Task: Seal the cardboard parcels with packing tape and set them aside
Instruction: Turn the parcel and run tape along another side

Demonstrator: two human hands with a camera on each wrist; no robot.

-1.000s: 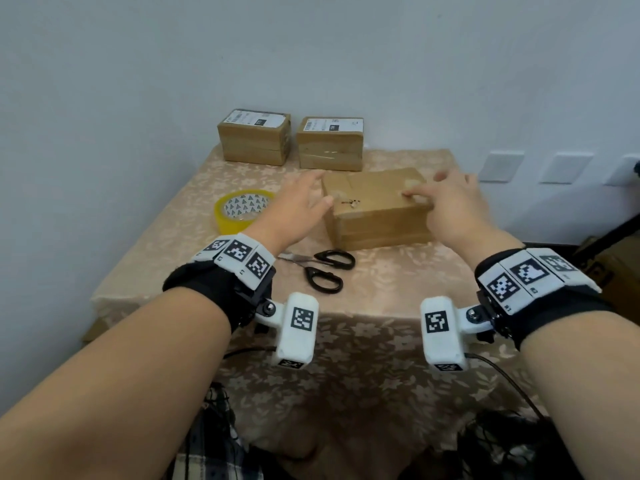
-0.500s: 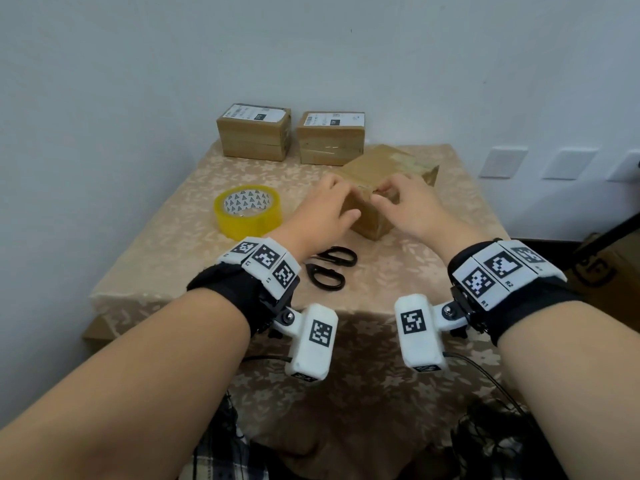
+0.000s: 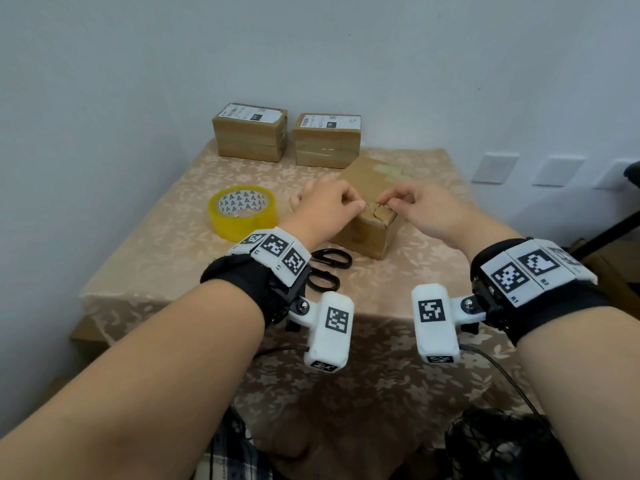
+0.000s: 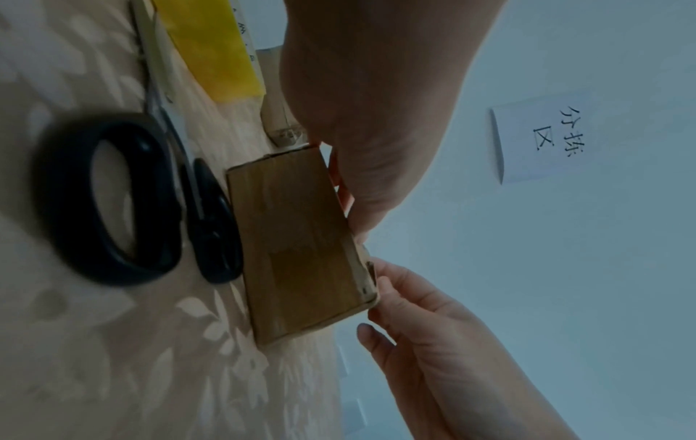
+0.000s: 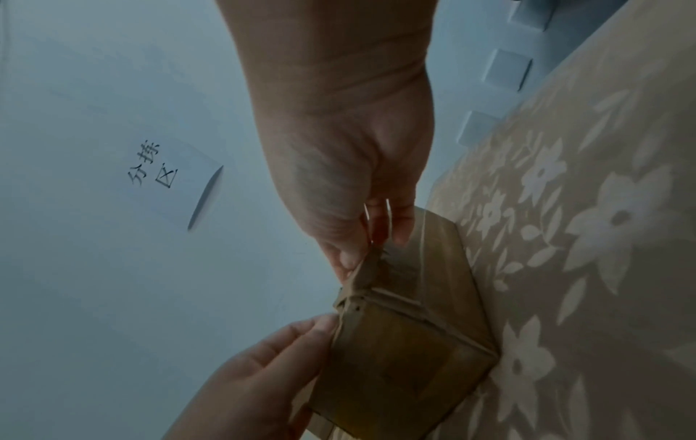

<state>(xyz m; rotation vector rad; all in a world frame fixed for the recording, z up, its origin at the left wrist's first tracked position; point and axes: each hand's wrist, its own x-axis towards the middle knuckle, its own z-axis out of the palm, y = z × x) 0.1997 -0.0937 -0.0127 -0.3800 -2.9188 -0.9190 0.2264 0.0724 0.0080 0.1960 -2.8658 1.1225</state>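
A brown cardboard parcel [image 3: 375, 176] lies slantwise mid-table, one short end [image 3: 363, 237] towards me. Both hands meet at its near top edge. My left hand [image 3: 355, 202] has its fingers curled and pinches that edge from the left. My right hand [image 3: 389, 201] pinches a crumpled, raised bit of the parcel's top at the corner, plain in the right wrist view on the parcel [image 5: 406, 342] under my right hand [image 5: 357, 256]. A yellow tape roll [image 3: 242, 211] lies flat to the left, untouched. The left wrist view shows the parcel [image 4: 297, 247] between both hands.
Two labelled parcels [image 3: 250, 133] [image 3: 327, 140] stand at the back against the wall. Black scissors [image 3: 329, 268] lie just in front of the parcel, under my left wrist. The flowered tablecloth [image 3: 156, 258] drops off at the front edge. Wall sockets [image 3: 495, 168] sit to the right.
The parcel has been turned from broadside to end-on and slanted. Both hands moved from its top and sides to pinch at its near top edge.
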